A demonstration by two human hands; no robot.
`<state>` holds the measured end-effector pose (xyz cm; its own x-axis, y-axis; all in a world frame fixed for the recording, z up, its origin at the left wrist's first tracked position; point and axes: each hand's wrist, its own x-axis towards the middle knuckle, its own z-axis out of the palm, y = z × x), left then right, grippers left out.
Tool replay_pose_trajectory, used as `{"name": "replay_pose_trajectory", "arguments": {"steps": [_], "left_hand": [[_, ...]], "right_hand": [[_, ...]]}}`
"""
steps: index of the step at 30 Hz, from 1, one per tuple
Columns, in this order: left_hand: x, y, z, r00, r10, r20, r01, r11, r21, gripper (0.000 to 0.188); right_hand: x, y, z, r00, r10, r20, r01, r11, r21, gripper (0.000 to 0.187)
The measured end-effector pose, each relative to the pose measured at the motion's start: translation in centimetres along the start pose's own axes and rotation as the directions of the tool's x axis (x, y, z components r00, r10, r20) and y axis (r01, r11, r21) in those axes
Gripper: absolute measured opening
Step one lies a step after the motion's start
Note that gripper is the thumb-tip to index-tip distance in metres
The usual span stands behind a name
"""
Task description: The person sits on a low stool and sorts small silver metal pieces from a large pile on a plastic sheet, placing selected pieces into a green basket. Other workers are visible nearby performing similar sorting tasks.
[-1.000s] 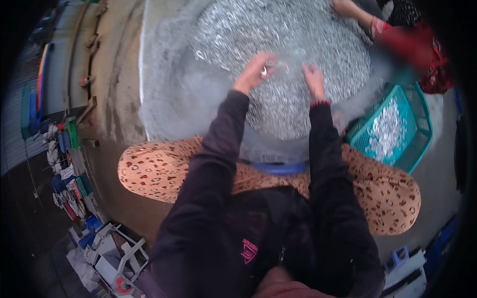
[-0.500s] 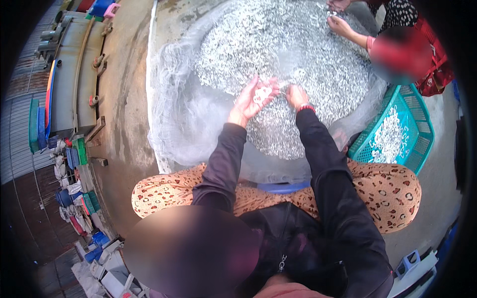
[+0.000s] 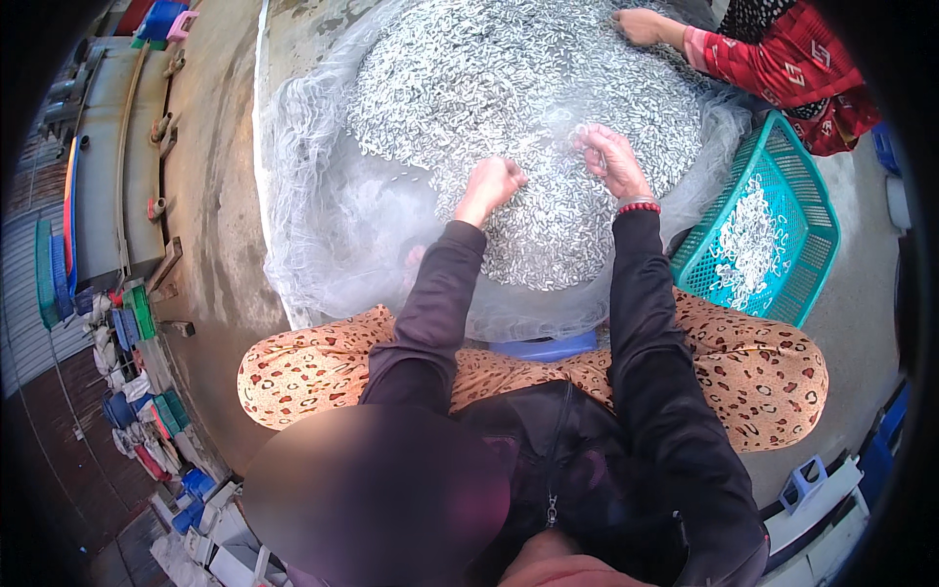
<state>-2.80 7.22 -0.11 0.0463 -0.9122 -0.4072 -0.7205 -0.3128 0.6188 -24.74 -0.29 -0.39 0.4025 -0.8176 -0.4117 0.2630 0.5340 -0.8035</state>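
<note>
A broad heap of small silvery fish point(image 3: 440, 108) lies on pale mesh netting point(image 3: 323, 225) in front of me. My left hand point(image 3: 494, 186) is closed, knuckles up, low over the near part of the heap; what its fingers hold is hidden. To its right, my right hand point(image 3: 614, 161), with a red bead bracelet at the wrist, has its fingers bent together. Something small and pale shows at those fingertips, too unclear to name. A teal plastic basket point(image 3: 817, 220) stands by my right knee, with white curled pieces point(image 3: 748, 249) inside.
Across the heap at the upper right, another person's hand point(image 3: 641, 26) reaches to the fish from a red patterned sleeve point(image 3: 782, 64). Something blue point(image 3: 543, 347) shows between my crossed legs. Crates and cloths point(image 3: 137, 362) line the left side. A lilac stool point(image 3: 804, 484) is at lower right.
My left hand has turned over from palm up with white pieces showing, and closed. My right hand has moved away from it, fingers raised. The view has shifted slightly.
</note>
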Motion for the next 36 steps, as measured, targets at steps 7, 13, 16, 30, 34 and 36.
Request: {"name": "replay_pose_trajectory", "arguments": {"steps": [7,13,16,30,34,36], "left_hand": [[-0.8,2.2,-6.9,0.955,0.268,0.124,0.053,0.257,-0.965,0.013],[0.4,1.6,-5.2,0.994,0.108,-0.003,-0.038,0.322,-0.946,0.026],[2.8,0.6,-2.9,0.999,0.012,0.042,0.035,0.363,-0.931,0.03],[4.8,-2.9,2.4,0.946,0.192,-0.261,-0.124,0.959,0.255,0.028],[5.7,-1.5,3.9,0.964,0.167,-0.207,-0.082,0.928,0.363,0.031],[6.6,-1.1,4.9,0.967,0.179,-0.183,-0.1,0.923,0.373,0.03]], "right_hand": [[-0.2,-0.1,0.1,0.978,-0.119,0.17,0.05,0.93,0.364,0.028],[1.0,3.1,-0.5,0.996,-0.055,0.072,0.032,0.956,0.293,0.032],[2.8,5.6,0.7,0.987,-0.16,-0.029,0.146,0.95,-0.277,0.026],[3.6,7.7,3.4,0.937,-0.294,-0.19,0.002,0.549,-0.836,0.023],[3.9,7.7,2.6,0.908,-0.397,-0.132,0.092,0.497,-0.863,0.022],[3.9,7.2,2.4,0.892,-0.424,-0.154,0.129,0.567,-0.814,0.019]]}}
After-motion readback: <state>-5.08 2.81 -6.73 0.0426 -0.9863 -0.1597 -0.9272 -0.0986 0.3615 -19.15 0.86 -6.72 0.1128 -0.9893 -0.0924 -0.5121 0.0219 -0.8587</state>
